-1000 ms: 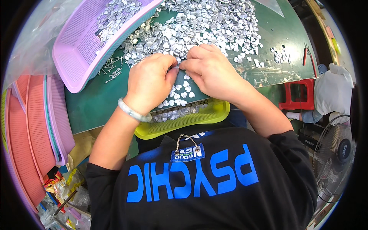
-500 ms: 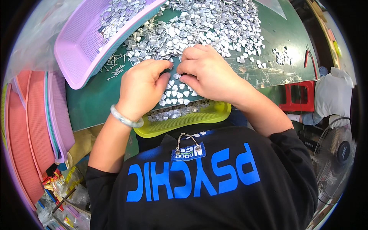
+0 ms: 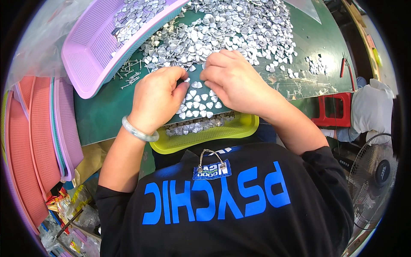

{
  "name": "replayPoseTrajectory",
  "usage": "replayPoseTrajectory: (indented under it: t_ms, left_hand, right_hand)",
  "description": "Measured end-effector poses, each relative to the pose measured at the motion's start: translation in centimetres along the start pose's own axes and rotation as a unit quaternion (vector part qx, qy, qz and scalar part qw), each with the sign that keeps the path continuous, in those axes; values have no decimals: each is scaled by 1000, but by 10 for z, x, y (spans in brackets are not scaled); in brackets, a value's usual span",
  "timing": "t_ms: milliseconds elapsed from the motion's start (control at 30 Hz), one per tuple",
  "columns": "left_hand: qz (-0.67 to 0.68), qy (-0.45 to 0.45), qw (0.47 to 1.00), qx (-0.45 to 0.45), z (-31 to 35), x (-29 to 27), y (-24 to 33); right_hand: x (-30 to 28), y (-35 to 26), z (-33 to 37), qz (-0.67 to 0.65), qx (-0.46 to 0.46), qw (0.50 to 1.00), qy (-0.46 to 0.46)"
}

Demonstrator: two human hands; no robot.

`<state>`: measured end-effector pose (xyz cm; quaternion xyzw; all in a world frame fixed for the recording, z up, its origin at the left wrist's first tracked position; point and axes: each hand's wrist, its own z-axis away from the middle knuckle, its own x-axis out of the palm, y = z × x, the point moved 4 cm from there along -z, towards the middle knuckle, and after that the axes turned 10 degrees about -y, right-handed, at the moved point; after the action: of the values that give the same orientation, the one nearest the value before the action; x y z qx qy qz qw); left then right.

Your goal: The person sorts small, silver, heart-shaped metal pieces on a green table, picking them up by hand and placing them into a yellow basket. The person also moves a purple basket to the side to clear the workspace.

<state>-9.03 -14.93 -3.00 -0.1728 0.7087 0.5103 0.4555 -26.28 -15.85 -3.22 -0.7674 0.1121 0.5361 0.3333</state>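
My left hand (image 3: 160, 92), a pale bangle (image 3: 140, 130) at its wrist, pinches a small silver heart-shaped piece (image 3: 187, 80) between thumb and forefinger. Just to the right, my right hand (image 3: 235, 81) has its fingers bent and drawn together over the green tabletop; whatever is between its fingertips is hidden. Between and below the hands, several silver hearts (image 3: 196, 105) lie spread out near the table's front edge. Under that edge a yellow-green basket (image 3: 192, 144) holds more of them. A big heap of the same hearts (image 3: 205, 36) covers the table beyond my hands.
A lilac basket (image 3: 83, 64) with more hearts stands at the upper left, small metal pins (image 3: 130, 75) beside it. Red-handled pliers (image 3: 346, 70) and a small pile of hearts (image 3: 317, 64) lie at right. Stacked baskets (image 3: 38, 141) are on the left, a fan (image 3: 376, 175) lower right.
My hands have drawn slightly apart. A heart near the right fingertips now lies uncovered on the table between them. The rest looks the same, with a small shift of the view.
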Motion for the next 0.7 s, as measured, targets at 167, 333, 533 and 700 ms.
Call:
replayPoseTrajectory:
  t_ms: [167,333,533,700]
  left_hand:
    - [-19,15,999,27,1,3,-4]
    - [30,19,999,10,2,3,-9]
    - [8,-4,1000,8,0,0,-5]
    - [6,15,1000,20,3,1,-9]
  right_hand:
    - [7,-4,-4,0,-19,1000,20]
    - [2,-5,-5,43,-23,999,-12]
    - [-3,-4,-5,36,7,998,-46]
    - [0,-9,-3,3,-24,999,-24]
